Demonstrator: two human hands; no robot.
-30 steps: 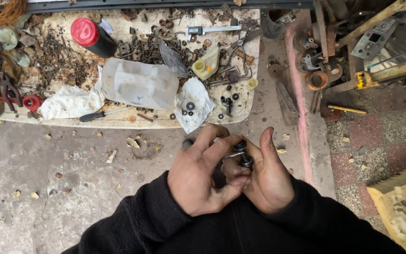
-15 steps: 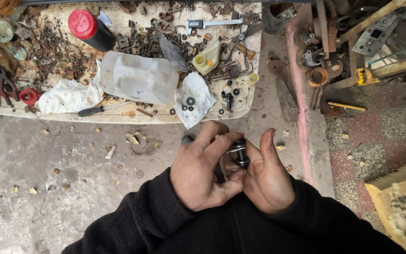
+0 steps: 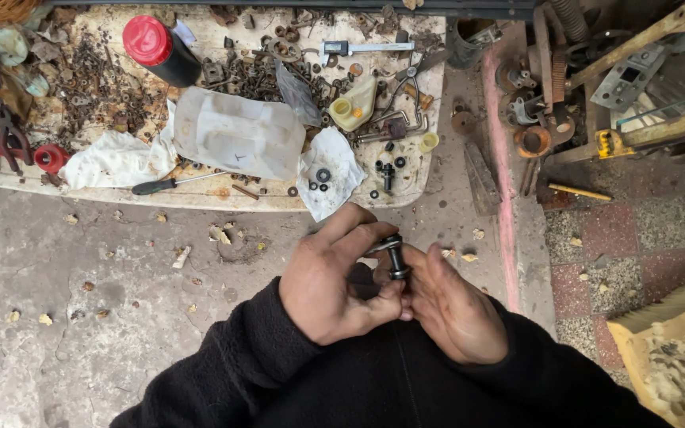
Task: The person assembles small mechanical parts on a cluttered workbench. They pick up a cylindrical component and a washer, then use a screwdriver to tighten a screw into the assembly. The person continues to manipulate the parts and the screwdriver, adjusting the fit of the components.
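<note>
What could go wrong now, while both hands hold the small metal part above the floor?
The small bolt-like part is pinched only by fingertips of the left hand and right hand; it might slip and get lost among debris on the concrete floor. Loose washers on the white cloth near the board's edge might roll off.

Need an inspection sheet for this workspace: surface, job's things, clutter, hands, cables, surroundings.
Surface: dirty concrete floor with leaf bits; pale tray loaded with parts.
Job's things: small dark metal bolt-like part, held between both hands.
Clutter: red-capped can, translucent plastic jug, white rags, screwdriver, caliper, washers on cloth, rusty scraps.
Hands: left hand and right hand both grip the part; black sleeves.
Cables: nothing seen.
Surroundings: rusty tools and metal bars to the right, red tiled floor.
</note>
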